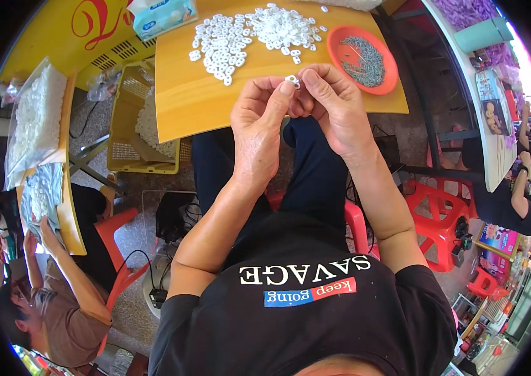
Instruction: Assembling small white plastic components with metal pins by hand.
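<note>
Both my hands meet over the near edge of the yellow table, above my lap. My left hand (259, 122) pinches a small white plastic piece (292, 80) with holes between thumb and fingers. Close against it, my right hand (337, 106) is closed, thumb pressed to fingers; what it grips is too small to make out. Beyond my hands lie a looser pile of white two-holed pieces (221, 44) and, to its right, a denser pile of similar pieces (283, 28). An orange-red plate (338, 47) at the right holds many small grey metal parts (369, 62).
A tissue pack (164, 17) sits at the table's far left corner. Left of the table stands a yellow crate (124, 153) with white pieces inside. A co-worker (58, 301) handles pieces at the left table (72, 216). Red stools (434, 216) stand at the right.
</note>
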A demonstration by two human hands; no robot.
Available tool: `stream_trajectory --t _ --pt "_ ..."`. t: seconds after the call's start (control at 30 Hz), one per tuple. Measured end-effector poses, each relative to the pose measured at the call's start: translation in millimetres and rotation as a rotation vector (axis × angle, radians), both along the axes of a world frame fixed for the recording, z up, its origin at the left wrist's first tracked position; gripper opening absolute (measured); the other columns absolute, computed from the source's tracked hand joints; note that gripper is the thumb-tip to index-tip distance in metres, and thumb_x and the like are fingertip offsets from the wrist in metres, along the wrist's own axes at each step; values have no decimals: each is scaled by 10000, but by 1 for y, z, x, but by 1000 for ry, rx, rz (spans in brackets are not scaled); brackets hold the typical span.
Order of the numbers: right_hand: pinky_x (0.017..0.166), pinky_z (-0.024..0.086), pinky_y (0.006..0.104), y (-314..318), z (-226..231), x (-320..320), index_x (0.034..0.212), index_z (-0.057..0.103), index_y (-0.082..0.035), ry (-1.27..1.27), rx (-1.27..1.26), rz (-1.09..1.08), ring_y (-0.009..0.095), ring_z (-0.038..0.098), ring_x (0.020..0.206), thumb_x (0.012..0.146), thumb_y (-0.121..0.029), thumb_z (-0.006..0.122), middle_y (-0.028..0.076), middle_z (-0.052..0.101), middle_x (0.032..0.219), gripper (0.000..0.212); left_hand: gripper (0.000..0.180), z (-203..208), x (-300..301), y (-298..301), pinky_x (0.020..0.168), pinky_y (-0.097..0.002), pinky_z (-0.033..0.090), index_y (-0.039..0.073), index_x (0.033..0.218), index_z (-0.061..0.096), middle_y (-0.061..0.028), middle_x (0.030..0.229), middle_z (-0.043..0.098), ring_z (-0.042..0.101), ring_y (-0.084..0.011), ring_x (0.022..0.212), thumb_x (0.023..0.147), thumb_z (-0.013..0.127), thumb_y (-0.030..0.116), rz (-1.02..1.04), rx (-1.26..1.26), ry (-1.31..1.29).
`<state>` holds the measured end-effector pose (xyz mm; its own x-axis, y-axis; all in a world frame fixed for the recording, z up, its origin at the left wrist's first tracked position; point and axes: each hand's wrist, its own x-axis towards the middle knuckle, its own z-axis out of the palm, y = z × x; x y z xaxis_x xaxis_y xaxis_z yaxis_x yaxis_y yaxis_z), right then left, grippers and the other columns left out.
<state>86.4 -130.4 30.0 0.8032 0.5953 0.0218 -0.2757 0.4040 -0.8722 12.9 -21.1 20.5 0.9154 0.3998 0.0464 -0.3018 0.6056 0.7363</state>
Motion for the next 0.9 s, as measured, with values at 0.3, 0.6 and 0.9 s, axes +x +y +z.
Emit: stream_trajectory --t 0.3,0.6,0.9 --pt "597 469 234 5 2 -6 986 618 -13 -79 -9 -43 85 538 643 927 -151 641 9 597 781 151 118 0 -4 -1 718 -263 470 9 997 572 -46 864 613 565 -111 743 934 614 99 48 34 -14" --pt "593 449 225 9 0 -16 967 610 -8 -126 -17 -121 71 515 635 930 -138 637 10 591 763 138 122 0 -7 -6 709 -245 467 1 997 569 -57 870 617 563 -113 742 933 618 94 96 27 -40" --pt "591 435 218 10 0 -17 958 608 -9 -88 -20 -151 61 497 628 938 -144 629 -2 580 747 138 120 -2 -6 -8 703 -240 467 1 994 568 -56 867 619 557 -104 740 935 616 94 105 9 -46"
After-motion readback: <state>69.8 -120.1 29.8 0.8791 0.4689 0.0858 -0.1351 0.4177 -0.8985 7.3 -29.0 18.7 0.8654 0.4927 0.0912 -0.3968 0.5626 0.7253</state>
